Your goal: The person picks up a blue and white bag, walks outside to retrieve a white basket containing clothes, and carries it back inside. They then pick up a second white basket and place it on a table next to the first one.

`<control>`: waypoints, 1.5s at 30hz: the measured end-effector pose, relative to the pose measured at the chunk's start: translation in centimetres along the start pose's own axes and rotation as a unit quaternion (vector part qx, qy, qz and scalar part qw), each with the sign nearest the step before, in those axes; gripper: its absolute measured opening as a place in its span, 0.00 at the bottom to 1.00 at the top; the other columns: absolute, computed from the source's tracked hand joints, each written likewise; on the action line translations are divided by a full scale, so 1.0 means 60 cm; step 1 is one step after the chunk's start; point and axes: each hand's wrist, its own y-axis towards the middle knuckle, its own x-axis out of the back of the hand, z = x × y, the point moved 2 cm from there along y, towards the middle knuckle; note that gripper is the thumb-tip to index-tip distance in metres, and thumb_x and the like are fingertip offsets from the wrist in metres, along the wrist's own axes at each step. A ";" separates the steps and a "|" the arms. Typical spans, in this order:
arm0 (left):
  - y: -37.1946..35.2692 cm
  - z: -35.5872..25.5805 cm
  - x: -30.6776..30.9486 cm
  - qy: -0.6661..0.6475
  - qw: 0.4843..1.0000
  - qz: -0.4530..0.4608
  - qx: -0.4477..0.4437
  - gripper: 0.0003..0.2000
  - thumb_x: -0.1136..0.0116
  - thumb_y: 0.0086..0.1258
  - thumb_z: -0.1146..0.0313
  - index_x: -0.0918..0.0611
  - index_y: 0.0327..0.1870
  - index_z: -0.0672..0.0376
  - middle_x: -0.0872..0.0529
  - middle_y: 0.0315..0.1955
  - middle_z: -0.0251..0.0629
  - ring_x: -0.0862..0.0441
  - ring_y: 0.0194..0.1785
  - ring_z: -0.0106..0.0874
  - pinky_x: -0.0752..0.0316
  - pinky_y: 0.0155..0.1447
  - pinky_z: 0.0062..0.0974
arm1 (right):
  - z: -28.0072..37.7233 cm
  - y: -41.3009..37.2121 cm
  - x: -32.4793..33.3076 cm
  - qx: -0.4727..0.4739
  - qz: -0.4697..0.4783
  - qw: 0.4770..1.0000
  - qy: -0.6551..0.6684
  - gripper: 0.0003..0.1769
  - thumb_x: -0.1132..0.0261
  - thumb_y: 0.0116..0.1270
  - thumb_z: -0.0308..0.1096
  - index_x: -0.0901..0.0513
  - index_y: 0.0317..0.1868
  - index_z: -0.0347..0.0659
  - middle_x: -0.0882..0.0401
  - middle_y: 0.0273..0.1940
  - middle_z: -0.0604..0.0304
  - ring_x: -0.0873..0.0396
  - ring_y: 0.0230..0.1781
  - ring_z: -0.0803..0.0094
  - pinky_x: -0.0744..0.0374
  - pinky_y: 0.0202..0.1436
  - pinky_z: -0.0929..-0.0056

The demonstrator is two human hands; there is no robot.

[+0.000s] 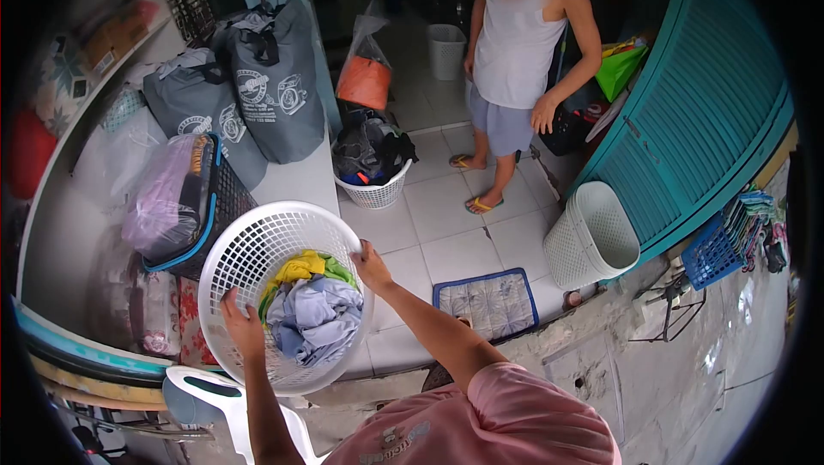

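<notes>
A white plastic laundry basket (283,212) with a latticed wall is tilted in front of me, its mouth towards me. Inside lie a crumpled light-blue garment (318,315), a yellow cloth (296,267) and a bit of green cloth (341,269). My right hand (372,267) grips the basket's right rim, fingers curled over it. On the left side my left hand (243,323) is over the basket's inner wall, fingers apart, beside the clothes.
A person (524,53) in a white sleeveless top stands ahead on the tiles. Grey laundry bags (279,87) and a dark basket (232,216) sit on the counter. Beyond are a basket of dark clothes (378,194), a doormat (487,303), stacked bins (592,237) and a white chair (227,401).
</notes>
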 end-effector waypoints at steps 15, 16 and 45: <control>-0.087 -0.423 -0.456 -0.293 0.794 0.527 -0.072 0.11 0.55 0.57 0.79 0.28 0.41 0.61 0.21 0.32 0.37 0.24 0.36 0.27 0.29 0.39 0.23 | -0.439 -0.134 0.553 -0.379 -0.172 0.885 0.210 0.13 0.50 0.58 0.36 0.30 0.44 0.46 0.24 0.30 0.60 0.27 0.23 0.73 0.29 0.25 0.74; -0.102 -0.419 -0.488 -0.299 0.764 0.567 -0.068 0.11 0.55 0.57 0.78 0.28 0.42 0.61 0.21 0.33 0.36 0.24 0.36 0.26 0.29 0.39 0.23 | -0.451 -0.155 0.585 -0.388 -0.233 0.856 0.250 0.13 0.51 0.58 0.35 0.30 0.44 0.45 0.24 0.30 0.60 0.27 0.23 0.72 0.29 0.25 0.74; -0.231 -0.829 -0.943 -0.159 0.565 0.797 0.143 0.14 0.58 0.61 0.66 0.33 0.49 0.53 0.23 0.42 0.33 0.26 0.43 0.24 0.34 0.43 0.27 | -0.592 -0.202 0.856 -0.309 -0.570 0.512 0.563 0.32 0.48 0.60 0.45 0.50 0.60 0.42 0.36 0.47 0.47 0.30 0.43 0.55 0.28 0.43 0.63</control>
